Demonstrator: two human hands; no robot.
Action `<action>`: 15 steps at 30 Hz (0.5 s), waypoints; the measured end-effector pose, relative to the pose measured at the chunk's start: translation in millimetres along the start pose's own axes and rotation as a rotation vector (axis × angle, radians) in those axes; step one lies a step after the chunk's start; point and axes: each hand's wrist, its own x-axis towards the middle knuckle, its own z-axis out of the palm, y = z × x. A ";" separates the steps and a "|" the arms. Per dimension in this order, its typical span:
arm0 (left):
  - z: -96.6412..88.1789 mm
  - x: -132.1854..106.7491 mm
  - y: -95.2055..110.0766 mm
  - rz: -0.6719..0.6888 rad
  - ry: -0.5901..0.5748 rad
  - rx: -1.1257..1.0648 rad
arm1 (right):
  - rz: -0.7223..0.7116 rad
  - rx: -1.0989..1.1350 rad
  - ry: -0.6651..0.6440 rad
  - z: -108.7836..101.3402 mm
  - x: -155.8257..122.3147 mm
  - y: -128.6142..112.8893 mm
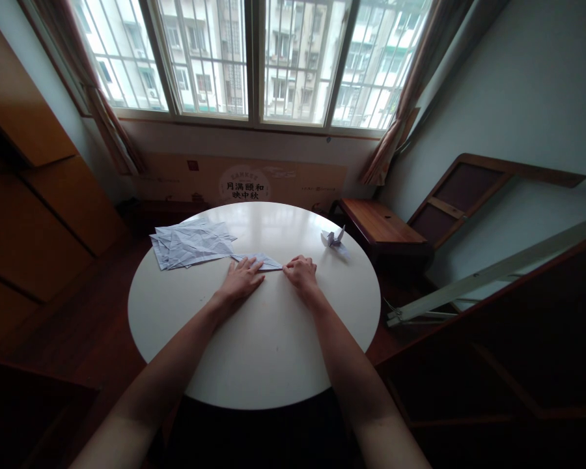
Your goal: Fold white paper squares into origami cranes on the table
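Note:
A folded sheet of paper [266, 260], narrowing to a point at its right end, lies flat on the round white table [254, 365]. Across its left part rests my left hand [243, 277], fingers stretched out and flat on it. My right hand [300, 272] is closed at the paper's right tip, with thumb and finger pinching it. The fingers partly cover both ends of the sheet. To the left, a pile of creased papers [190, 244] touches or nearly touches the folded one; I cannot tell which. A folded paper crane [335, 242] stands to the right of my right hand.
Beyond the table's far right edge stands a low wooden bench [383, 221]. A wooden frame [461, 189] leans on the right wall. Wooden cabinets [34, 215] line the left side. A barred window [254, 65] with curtains [110, 124] is at the back.

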 end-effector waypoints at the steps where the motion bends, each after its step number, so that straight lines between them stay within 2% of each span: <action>1: -0.2 0.0 0.3 -0.004 -0.003 -0.003 | 0.008 -0.005 0.003 -0.7 -0.1 -0.1; 5: -0.4 -0.1 0.7 -0.007 -0.015 -0.010 | -0.022 0.005 0.012 0.1 0.7 -1.1; 11: -0.3 -0.2 0.1 0.005 -0.010 -0.008 | -0.181 0.035 -0.064 5.8 0.3 -3.2; 15: -0.4 0.0 0.3 0.005 -0.017 -0.007 | -0.191 0.031 -0.086 7.5 -0.3 -1.0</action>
